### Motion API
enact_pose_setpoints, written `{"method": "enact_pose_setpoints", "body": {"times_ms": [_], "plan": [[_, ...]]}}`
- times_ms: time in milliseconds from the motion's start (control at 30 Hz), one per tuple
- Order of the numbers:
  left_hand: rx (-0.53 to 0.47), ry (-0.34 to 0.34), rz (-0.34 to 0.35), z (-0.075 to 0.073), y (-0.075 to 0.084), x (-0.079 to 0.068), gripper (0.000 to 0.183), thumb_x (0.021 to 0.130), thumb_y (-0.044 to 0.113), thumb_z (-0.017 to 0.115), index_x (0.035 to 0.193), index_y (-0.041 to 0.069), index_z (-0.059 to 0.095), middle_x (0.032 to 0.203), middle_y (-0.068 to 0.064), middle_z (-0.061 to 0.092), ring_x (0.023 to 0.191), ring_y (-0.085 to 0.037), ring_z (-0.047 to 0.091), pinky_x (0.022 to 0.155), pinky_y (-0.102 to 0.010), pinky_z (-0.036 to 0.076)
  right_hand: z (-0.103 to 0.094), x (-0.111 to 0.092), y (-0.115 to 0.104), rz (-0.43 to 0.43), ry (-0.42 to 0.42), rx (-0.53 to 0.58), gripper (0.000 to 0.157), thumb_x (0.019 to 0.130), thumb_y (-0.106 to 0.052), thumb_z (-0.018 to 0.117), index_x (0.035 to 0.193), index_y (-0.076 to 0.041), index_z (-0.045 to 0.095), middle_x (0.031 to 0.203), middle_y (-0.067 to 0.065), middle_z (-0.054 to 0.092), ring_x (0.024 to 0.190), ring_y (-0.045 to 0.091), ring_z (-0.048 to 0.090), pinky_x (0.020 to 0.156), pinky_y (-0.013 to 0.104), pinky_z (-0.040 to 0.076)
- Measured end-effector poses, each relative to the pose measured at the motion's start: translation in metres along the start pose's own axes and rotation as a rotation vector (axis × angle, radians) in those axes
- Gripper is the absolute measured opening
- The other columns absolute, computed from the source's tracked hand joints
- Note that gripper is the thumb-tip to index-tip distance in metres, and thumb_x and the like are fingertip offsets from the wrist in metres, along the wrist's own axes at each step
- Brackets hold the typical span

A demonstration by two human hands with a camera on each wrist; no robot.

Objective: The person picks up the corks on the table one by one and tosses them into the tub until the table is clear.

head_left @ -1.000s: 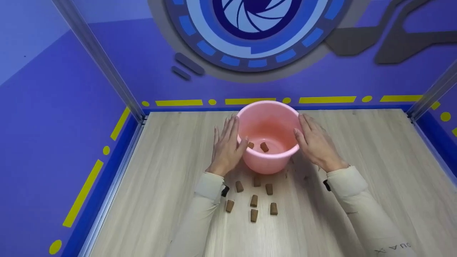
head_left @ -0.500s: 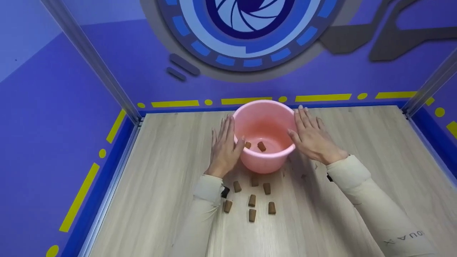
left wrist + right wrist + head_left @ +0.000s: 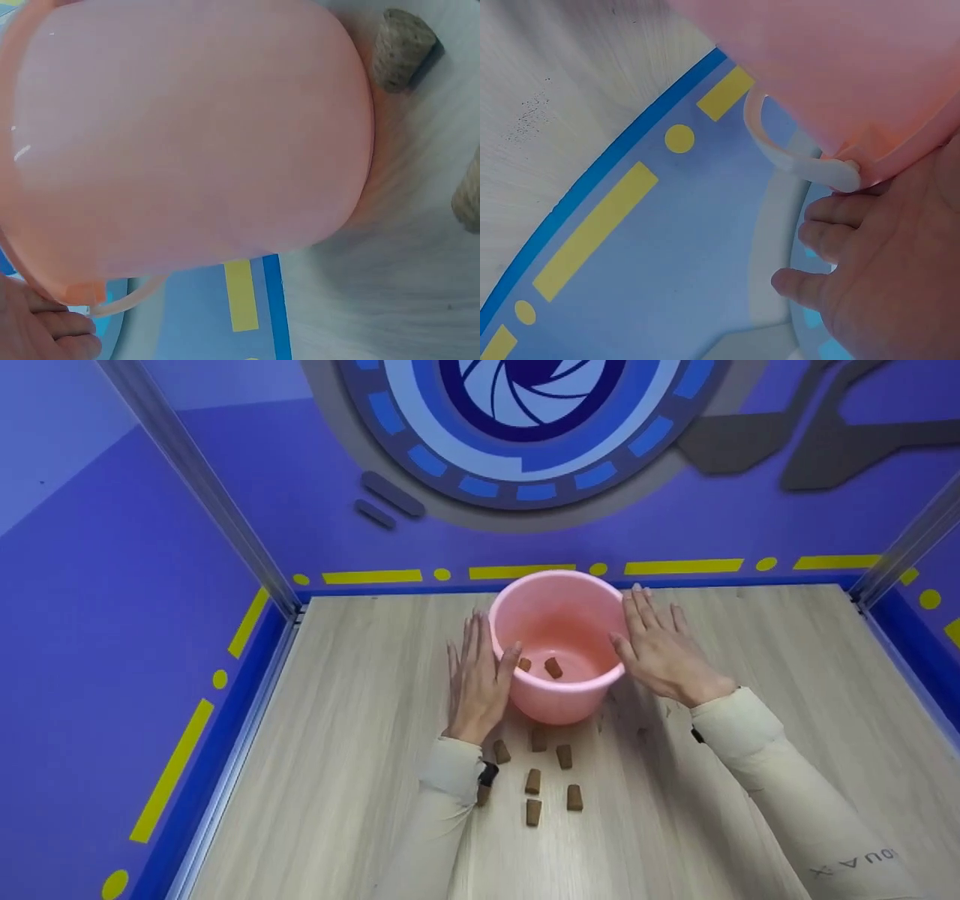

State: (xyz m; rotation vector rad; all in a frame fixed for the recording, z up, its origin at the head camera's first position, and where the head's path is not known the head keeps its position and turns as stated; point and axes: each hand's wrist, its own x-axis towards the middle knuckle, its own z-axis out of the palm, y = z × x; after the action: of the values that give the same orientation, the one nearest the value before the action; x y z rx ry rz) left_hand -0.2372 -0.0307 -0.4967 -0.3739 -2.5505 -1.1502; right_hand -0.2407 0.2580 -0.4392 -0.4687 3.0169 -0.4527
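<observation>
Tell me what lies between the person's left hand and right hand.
The pink bucket stands between the left hand and the right hand, with two corks visible inside; the head view shows this.

In the head view, the left sleeve [image 3: 439, 817] and wrist strap [image 3: 489, 773] hide part of an outer cork [image 3: 483, 797] at 6 o'clock; the pink bucket [image 3: 559, 705] partly covers an inner cork [image 3: 525, 664]. The left-wrist view crops a cork [image 3: 469, 195] at 3 o'clock. The right-wrist view crops the right hand [image 3: 900, 277] at 4 o'clock; dark specks [image 3: 531, 118] near 10 o'clock are too small to identify.
</observation>
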Motion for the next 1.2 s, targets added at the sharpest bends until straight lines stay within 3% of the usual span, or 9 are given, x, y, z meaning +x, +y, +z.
{"method": "enact_pose_setpoints", "body": {"times_ms": [100,200,333,467,667,867,1200], "plan": [[-0.046,0.014,-0.014,0.001,0.000,-0.005,0.099,0.103,0.078,0.022,0.168,0.003,0.024,0.174,-0.015,0.020,0.162,-0.026,0.012,0.129,-0.051,-0.005,0.000,-0.001,0.002,0.000,0.000,0.004,0.075,0.116,-0.039,0.030,0.164,0.010,0.002,0.172,0.029,-0.006,0.160,0.046,-0.004,0.126,0.066,-0.004],[-0.094,0.041,-0.016,0.000,-0.003,-0.015,0.097,0.104,0.076,0.025,0.166,0.003,0.029,0.173,-0.015,0.025,0.161,-0.028,0.017,0.130,-0.053,0.000,0.000,-0.002,0.003,0.002,-0.005,0.013,0.074,0.116,-0.038,0.031,0.164,0.011,0.002,0.172,0.030,-0.006,0.159,0.047,-0.003,0.126,0.065,-0.002],[-0.143,0.063,-0.040,-0.003,-0.010,-0.035,0.079,0.111,0.060,0.040,0.163,0.002,0.037,0.170,-0.015,0.034,0.159,-0.031,0.026,0.130,-0.055,0.012,0.000,-0.002,0.004,0.005,-0.009,0.021,0.074,0.116,-0.036,0.033,0.164,0.012,0.003,0.172,0.030,-0.006,0.159,0.047,-0.004,0.126,0.065,-0.002],[-0.209,0.073,-0.115,-0.008,-0.018,-0.061,0.063,0.110,0.041,0.056,0.159,0.001,0.046,0.164,-0.016,0.044,0.153,-0.034,0.037,0.126,-0.054,0.026,0.001,-0.001,0.004,0.003,-0.015,0.035,0.074,0.115,-0.035,0.034,0.164,0.011,0.002,0.173,0.029,-0.007,0.160,0.046,-0.004,0.126,0.065,0.001],[-0.289,0.131,-0.204,-0.013,-0.028,-0.098,0.054,0.107,0.027,0.065,0.152,-0.001,0.054,0.155,-0.019,0.054,0.146,-0.038,0.047,0.118,-0.056,0.041,0.003,0.000,0.003,0.000,-0.010,0.055,0.074,0.115,-0.037,0.033,0.165,0.009,0.002,0.173,0.028,-0.007,0.160,0.044,-0.003,0.126,0.066,0.003],[-0.259,0.159,-0.199,-0.019,-0.035,-0.118,0.049,0.103,0.021,0.071,0.145,-0.001,0.060,0.147,-0.020,0.060,0.139,-0.039,0.054,0.114,-0.057,0.045,0.004,0.001,0.005,0.006,-0.006,0.070,0.074,0.115,-0.036,0.034,0.165,0.009,0.002,0.173,0.028,-0.005,0.160,0.044,-0.002,0.126,0.066,0.003],[-0.106,0.014,-0.152,-0.028,-0.041,-0.143,0.049,0.095,0.020,0.082,0.137,-0.001,0.066,0.138,-0.017,0.066,0.129,-0.037,0.062,0.107,-0.053,0.051,0.004,0.001,0.003,0.000,0.004,0.085,0.074,0.116,-0.035,0.033,0.165,0.009,0.000,0.173,0.029,-0.003,0.160,0.045,0.000,0.126,0.066,0.003]]}}
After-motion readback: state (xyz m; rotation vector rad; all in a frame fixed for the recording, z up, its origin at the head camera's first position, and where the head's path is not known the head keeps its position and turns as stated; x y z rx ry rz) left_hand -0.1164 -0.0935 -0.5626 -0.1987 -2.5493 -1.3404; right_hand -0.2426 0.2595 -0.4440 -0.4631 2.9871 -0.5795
